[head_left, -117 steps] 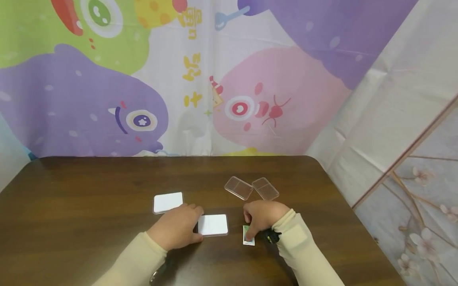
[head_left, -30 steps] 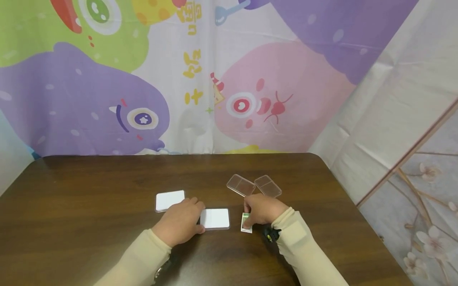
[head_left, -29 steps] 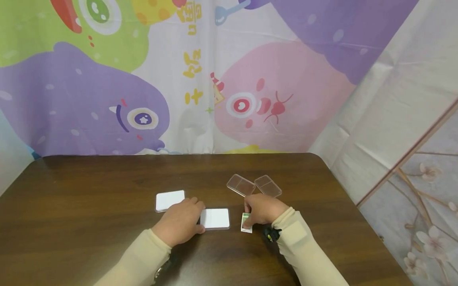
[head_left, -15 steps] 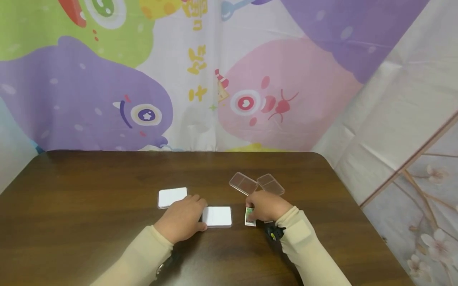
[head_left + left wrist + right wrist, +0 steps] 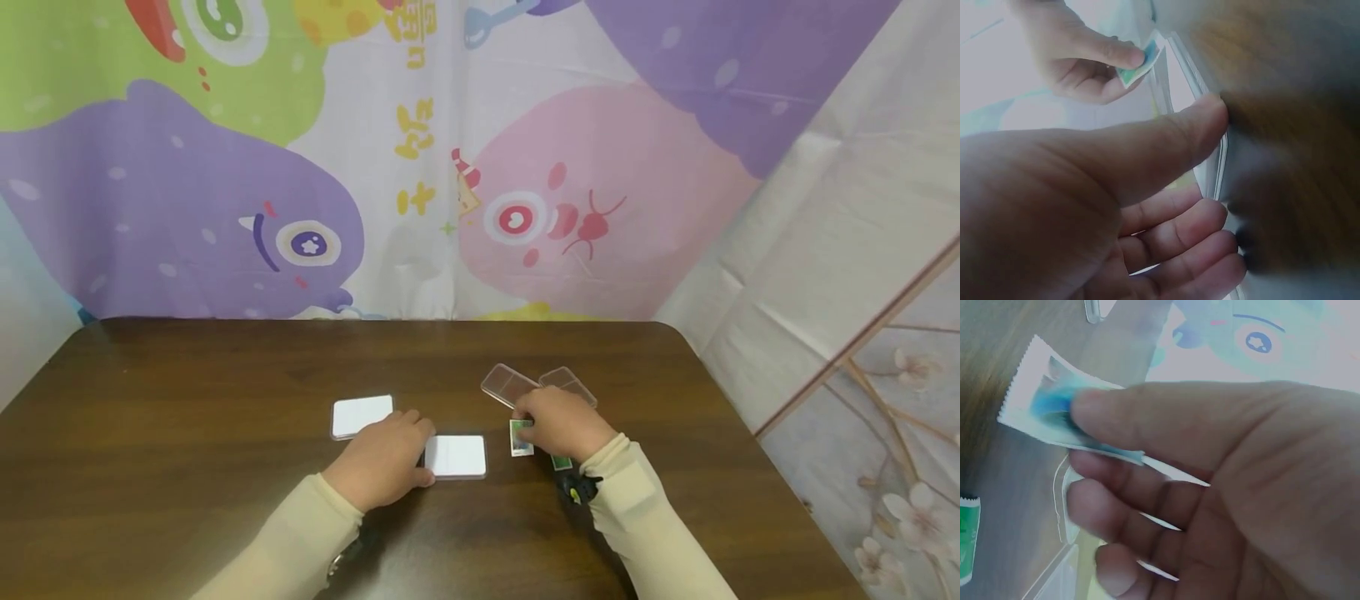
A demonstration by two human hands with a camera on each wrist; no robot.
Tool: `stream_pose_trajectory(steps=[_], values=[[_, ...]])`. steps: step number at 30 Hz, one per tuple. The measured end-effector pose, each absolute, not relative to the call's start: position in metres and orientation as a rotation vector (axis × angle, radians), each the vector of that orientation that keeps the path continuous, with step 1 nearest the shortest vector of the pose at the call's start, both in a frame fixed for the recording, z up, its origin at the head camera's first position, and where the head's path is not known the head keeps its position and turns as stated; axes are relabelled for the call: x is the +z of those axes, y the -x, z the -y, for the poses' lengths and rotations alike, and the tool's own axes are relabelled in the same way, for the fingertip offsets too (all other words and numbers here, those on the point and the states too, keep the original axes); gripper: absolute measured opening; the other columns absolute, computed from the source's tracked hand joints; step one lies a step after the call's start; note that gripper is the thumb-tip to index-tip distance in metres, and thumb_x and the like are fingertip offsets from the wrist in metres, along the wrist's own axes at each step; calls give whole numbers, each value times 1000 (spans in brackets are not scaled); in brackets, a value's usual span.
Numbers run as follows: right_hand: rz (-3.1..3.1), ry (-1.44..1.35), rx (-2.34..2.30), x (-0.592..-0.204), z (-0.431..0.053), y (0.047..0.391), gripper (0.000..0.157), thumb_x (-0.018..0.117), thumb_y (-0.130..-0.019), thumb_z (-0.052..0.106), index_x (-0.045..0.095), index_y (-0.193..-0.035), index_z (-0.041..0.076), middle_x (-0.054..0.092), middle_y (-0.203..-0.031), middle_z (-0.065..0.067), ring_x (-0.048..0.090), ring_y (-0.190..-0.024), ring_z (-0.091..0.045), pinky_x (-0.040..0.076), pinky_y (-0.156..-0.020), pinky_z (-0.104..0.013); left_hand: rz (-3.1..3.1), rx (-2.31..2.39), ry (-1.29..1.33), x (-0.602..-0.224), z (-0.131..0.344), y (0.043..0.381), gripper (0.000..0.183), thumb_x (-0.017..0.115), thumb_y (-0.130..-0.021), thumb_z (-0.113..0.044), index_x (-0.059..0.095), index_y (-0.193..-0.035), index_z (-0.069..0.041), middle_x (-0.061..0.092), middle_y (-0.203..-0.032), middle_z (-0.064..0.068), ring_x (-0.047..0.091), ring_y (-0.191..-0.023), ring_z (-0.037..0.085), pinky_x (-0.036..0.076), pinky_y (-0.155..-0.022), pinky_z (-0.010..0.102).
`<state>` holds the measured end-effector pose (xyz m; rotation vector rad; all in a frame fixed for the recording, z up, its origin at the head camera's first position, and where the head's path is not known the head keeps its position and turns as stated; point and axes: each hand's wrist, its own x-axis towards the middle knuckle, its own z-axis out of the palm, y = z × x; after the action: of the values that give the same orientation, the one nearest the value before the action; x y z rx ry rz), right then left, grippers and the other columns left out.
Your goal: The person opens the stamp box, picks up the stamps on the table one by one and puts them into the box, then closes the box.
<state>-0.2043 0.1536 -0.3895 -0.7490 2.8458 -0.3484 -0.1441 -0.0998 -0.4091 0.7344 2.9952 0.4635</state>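
Observation:
My right hand [image 5: 562, 421] pinches a postage stamp [image 5: 519, 439] between thumb and index finger. In the right wrist view the stamp [image 5: 1025, 403] has toothed white edges and a blue-green picture, and bends slightly. A second, green stamp [image 5: 562, 462] lies on the table under that wrist, partly hidden. My left hand [image 5: 381, 460] grips the left end of a clear plastic case [image 5: 457, 457] with a white insert; in the left wrist view the thumb [image 5: 1179, 134] lies along one edge and the fingers sit at the other side.
Another clear case with a white insert [image 5: 362, 412] lies behind my left hand. Two transparent lids [image 5: 508, 385] lie at the back right, one partly behind my right hand. A printed curtain [image 5: 405, 267] hangs behind the wooden table [image 5: 225, 375].
My right hand has moved away from me, lifting the stamp it pressed earlier. The second stamp now shows beneath its wrist. My left hand keeps its hold on the case.

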Motion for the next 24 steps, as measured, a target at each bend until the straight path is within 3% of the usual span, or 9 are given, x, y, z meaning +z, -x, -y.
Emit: stream_pose_trajectory(steps=[5,12,24], values=[[-2946,762,-357,-389,-154,208,10,81,-90,18,71,-89,17,68,-79,7,54,-66,-9,47,-61,-31,-2972,498,-734,-408,103,147,47,91,-77,-24,68,-109,3,64,-97,11,63,-93,30,53,-89,48],[-2973,817,-406,-388,-158,211,16,83,-88,19,67,-87,18,66,-77,8,53,-66,-9,46,-63,-30,-2969,499,-742,-408,104,148,50,93,-75,-26,68,-109,2,65,-97,11,64,-93,30,54,-86,48],[-2986,842,-431,-382,-162,212,4,79,-93,17,76,-90,16,72,-85,5,58,-74,-10,52,-67,-32,-2966,503,-741,-408,111,153,49,92,-74,-29,71,-108,-1,68,-101,10,67,-96,29,55,-86,47]])
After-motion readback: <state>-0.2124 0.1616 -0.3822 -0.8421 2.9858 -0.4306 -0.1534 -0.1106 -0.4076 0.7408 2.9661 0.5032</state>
